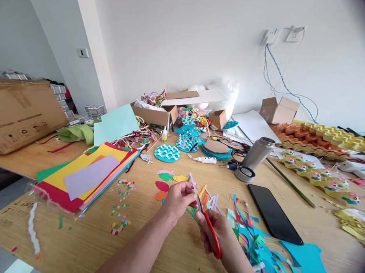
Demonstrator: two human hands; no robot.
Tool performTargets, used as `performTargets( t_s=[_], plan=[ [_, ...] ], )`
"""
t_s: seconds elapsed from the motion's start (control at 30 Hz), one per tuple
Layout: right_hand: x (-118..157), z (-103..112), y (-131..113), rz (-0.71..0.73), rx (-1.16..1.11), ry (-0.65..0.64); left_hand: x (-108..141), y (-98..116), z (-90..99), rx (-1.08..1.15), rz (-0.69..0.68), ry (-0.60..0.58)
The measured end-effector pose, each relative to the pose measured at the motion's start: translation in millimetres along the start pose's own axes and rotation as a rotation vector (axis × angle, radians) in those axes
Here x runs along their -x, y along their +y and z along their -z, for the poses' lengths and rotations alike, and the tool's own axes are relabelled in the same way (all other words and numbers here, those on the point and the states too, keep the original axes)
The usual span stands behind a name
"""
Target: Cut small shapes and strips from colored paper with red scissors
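Observation:
My left hand [180,199] is closed, pinching a narrow lilac paper strip [192,181] between thumb and fingers. In my right hand [220,229] are scissors [214,237] with red handles, their blades pointing up and away from me beside the strip. Whether the blades touch the strip I cannot tell. Just beyond my left hand lie paper fish [165,175] in pink, green, yellow, red and orange, partly covered by that hand. Behind and right of the scissors are cut lilac strips [215,201] and orange paper pieces [205,200].
Stacked coloured paper [92,179] lies left, near small paper dots [121,224]. A black phone [275,213], a steel flask [259,156] and blue scraps [304,252] are right. Blue wavy discs [167,153] and a white glue bottle [206,160] sit farther back, with egg cartons [312,141] far right.

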State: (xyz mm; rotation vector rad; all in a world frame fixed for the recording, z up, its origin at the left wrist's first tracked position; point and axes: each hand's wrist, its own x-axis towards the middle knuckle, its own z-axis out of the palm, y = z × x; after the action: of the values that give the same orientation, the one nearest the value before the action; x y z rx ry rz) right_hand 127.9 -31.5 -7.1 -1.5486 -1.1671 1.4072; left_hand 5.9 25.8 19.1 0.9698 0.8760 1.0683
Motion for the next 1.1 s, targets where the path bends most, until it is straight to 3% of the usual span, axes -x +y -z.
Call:
performTargets(
  t_s=[1.1],
  plan=[
    [-2.4, 1.1, 2.1, -0.001, 0.023, -0.003, 1.5, -0.8, -2.2, 0.012, 0.009, -0.015]
  ],
)
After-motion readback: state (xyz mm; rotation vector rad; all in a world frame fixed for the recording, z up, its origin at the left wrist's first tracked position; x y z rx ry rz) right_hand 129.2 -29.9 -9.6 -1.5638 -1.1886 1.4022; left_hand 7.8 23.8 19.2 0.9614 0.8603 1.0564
